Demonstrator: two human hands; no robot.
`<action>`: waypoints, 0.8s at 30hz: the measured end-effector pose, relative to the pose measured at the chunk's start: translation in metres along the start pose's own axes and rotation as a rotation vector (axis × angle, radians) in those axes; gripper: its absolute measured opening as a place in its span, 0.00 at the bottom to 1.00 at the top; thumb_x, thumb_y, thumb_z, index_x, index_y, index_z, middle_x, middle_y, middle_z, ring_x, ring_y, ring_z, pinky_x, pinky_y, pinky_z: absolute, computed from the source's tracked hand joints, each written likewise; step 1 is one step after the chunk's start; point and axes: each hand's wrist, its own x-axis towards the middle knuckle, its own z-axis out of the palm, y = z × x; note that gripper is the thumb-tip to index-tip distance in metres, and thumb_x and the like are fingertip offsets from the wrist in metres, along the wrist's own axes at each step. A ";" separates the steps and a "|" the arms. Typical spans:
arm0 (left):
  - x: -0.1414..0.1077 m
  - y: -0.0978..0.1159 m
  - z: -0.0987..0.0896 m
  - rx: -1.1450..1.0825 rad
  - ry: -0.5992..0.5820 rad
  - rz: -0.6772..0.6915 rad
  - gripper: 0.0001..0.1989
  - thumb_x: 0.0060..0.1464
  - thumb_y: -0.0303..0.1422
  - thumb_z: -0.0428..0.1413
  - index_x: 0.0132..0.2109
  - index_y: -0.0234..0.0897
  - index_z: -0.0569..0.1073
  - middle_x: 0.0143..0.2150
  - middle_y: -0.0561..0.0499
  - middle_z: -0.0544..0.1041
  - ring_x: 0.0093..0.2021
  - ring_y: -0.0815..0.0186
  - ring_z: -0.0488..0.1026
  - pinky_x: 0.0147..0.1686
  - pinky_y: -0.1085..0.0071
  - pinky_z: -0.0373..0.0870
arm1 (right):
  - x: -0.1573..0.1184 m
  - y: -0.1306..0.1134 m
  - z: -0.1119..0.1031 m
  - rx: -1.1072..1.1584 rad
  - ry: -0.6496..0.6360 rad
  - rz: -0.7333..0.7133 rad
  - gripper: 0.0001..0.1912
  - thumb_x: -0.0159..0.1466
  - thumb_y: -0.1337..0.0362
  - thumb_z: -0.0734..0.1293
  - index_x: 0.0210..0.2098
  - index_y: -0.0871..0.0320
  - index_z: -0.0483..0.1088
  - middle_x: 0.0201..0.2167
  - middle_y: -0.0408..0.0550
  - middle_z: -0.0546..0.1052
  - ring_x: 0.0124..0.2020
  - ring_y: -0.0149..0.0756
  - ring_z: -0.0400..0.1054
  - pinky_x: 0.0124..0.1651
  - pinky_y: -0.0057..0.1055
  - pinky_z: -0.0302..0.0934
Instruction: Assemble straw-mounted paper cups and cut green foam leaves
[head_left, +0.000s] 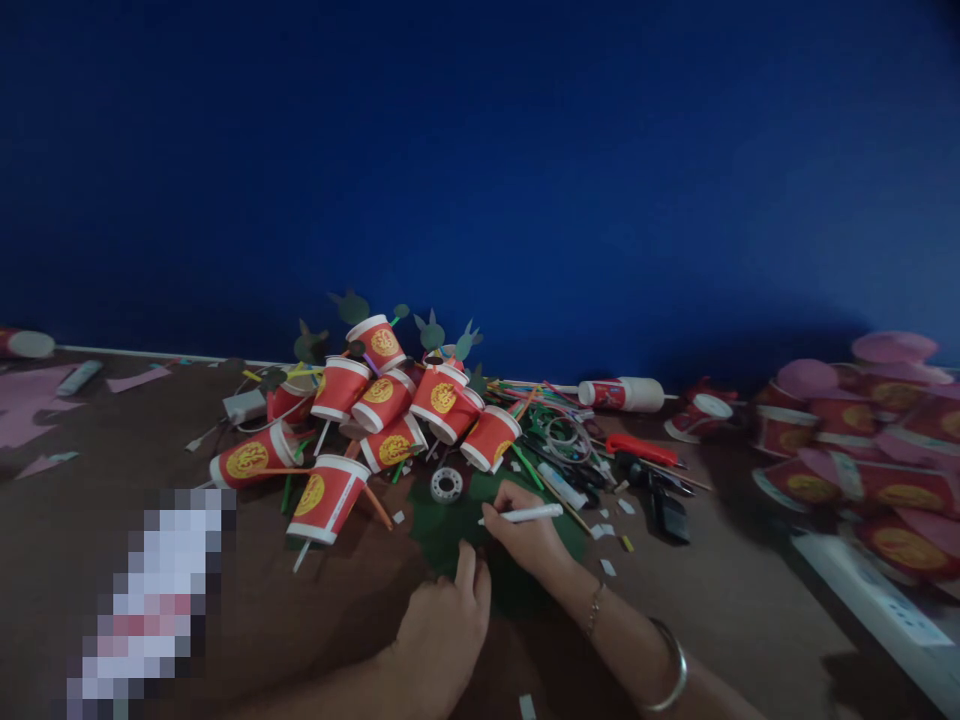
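A dark green sheet (517, 590) lies on the brown table in front of me. My right hand (525, 525) is closed around a white pen (536, 513), its tip pointing left over the sheet. My left hand (450, 620) rests on the sheet's near left part, index finger stretched forward, the other fingers partly curled and nothing seen in them. Just beyond the hands, a white tape roll (446, 485) lies at the sheet's far edge. Behind it is a pile of red paper cups (390, 443) with straws and green animal-shaped cutouts.
Right of the sheet lie a red tool (641, 449), a black object (670, 512), cables and paper scraps. More red cups with pink paper (896, 348) and a white power strip (877, 590) stand far right. Pink paper (34, 400) lies far left; a pixelated patch covers the lower left.
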 end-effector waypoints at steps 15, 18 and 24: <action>0.001 0.000 0.000 -0.001 -0.019 0.000 0.19 0.52 0.23 0.49 0.52 0.35 0.68 0.50 0.34 0.69 0.22 0.67 0.74 0.17 0.72 0.72 | 0.000 -0.003 -0.001 0.004 -0.017 0.018 0.12 0.52 0.64 0.62 0.16 0.56 0.56 0.13 0.36 0.58 0.17 0.26 0.52 0.20 0.24 0.46; 0.001 0.000 -0.001 0.010 -0.013 -0.004 0.19 0.53 0.24 0.49 0.53 0.34 0.68 0.50 0.34 0.69 0.22 0.68 0.74 0.18 0.73 0.72 | 0.000 -0.005 -0.001 0.011 -0.039 0.037 0.12 0.52 0.65 0.63 0.16 0.56 0.56 0.12 0.36 0.60 0.16 0.26 0.52 0.19 0.24 0.46; 0.001 0.000 -0.004 0.017 -0.014 0.006 0.19 0.53 0.24 0.49 0.53 0.34 0.68 0.50 0.33 0.69 0.21 0.69 0.73 0.18 0.74 0.71 | -0.001 -0.007 -0.002 0.024 -0.042 0.052 0.12 0.52 0.64 0.63 0.17 0.56 0.57 0.13 0.36 0.62 0.17 0.27 0.54 0.20 0.24 0.48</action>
